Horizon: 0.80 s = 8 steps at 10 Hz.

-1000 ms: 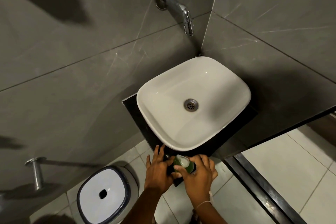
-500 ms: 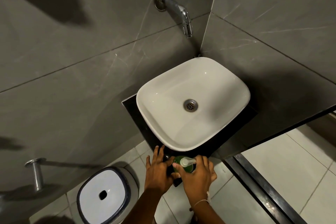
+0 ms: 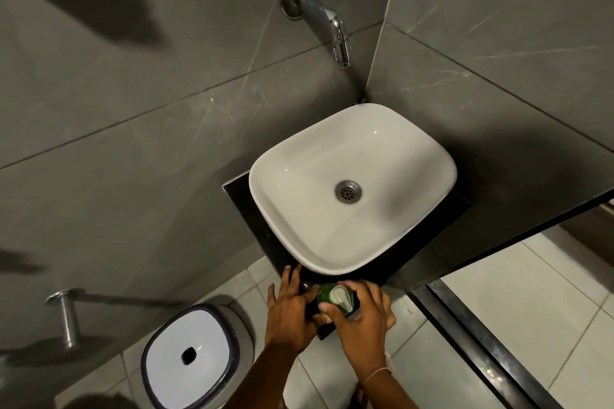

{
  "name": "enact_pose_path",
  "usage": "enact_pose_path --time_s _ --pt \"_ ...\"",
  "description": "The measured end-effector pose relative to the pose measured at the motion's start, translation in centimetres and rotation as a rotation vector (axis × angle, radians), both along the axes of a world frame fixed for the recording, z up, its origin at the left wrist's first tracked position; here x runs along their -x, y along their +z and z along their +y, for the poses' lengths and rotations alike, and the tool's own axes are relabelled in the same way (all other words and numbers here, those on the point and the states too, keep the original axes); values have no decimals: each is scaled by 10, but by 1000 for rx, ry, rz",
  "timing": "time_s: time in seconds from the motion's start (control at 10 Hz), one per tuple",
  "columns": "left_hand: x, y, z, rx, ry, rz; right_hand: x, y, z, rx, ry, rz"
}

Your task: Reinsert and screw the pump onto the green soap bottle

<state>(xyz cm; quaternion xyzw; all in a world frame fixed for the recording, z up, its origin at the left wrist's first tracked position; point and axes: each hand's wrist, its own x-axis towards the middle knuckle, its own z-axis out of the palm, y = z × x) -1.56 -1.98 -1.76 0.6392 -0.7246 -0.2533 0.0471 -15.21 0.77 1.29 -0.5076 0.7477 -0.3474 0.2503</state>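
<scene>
— Well, where is the green soap bottle (image 3: 325,296) seen?

— It is stood at the near corner of the black table (image 3: 246,206), just in front of the white sink (image 3: 332,262), and it is viewed from straight above. The white pump (image 3: 339,296) is seated on top of it, with the nozzle pointed toward the near right.

— And how are the hands placed?

— The bottle is gripped from the left by the left hand (image 3: 289,312), whose fingers are spread along the table edge. The pump is grasped by the right hand (image 3: 362,319), with the thumb pressed against its near left side and the other fingers curled around its right side. How far the pump is screwed down cannot be told from this angle.

— What else is seen?

— A chrome tap (image 3: 319,13) is fixed to the grey wall at the far side, above the sink. A white-lidded bin (image 3: 189,355) is set on the tiled floor at the near left.
</scene>
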Motion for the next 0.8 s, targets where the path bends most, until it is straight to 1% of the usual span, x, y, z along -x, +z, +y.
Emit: enact_pose_path --time_s 0.1,0.3,0.5,0.7,0.8 --pt "0 0 -1 -3 2 -8 6 2 -2 29 33 25" --pt "1 -3 0 3 -3 -32 2 -3 -6 11 -23 56" --pt "2 -3 2 11 2 -22 -1 -3 -6 -26 -44 -17" --pt "-1 -4 2 -15 -33 -43 4 3 -3 -78 12 -21" --pt "-18 -3 9 28 -9 -81 20 19 12 -103 40 -73"
